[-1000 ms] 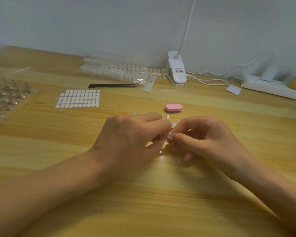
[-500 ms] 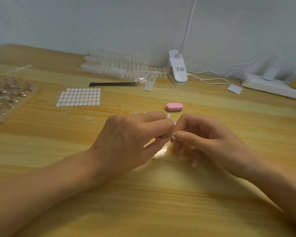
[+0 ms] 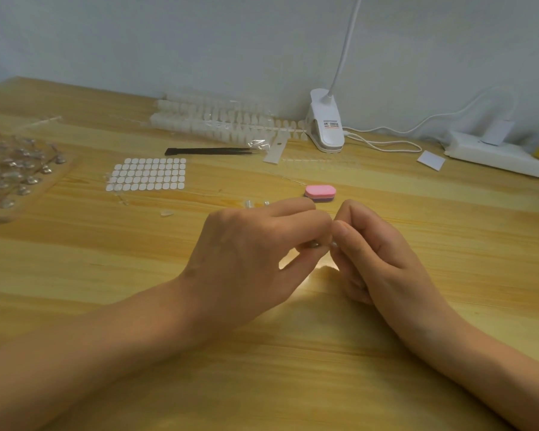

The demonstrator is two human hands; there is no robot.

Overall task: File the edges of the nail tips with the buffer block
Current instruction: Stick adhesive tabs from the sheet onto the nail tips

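Bare tabletop (image 3: 417,206) lies open right of and behind the pink buffer block (image 3: 320,193), while the left hand (image 3: 255,259) and right hand (image 3: 383,259) crowd its near side and loose nail tips (image 3: 249,203) lie just to its left.

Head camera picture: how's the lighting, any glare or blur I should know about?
Head view: soft, even light, with a bright patch on the table between the hands; the left hand and right hand cast faint shadows; the clear tray at far left is blurred; the small piece both hands pinch is too tiny to identify.
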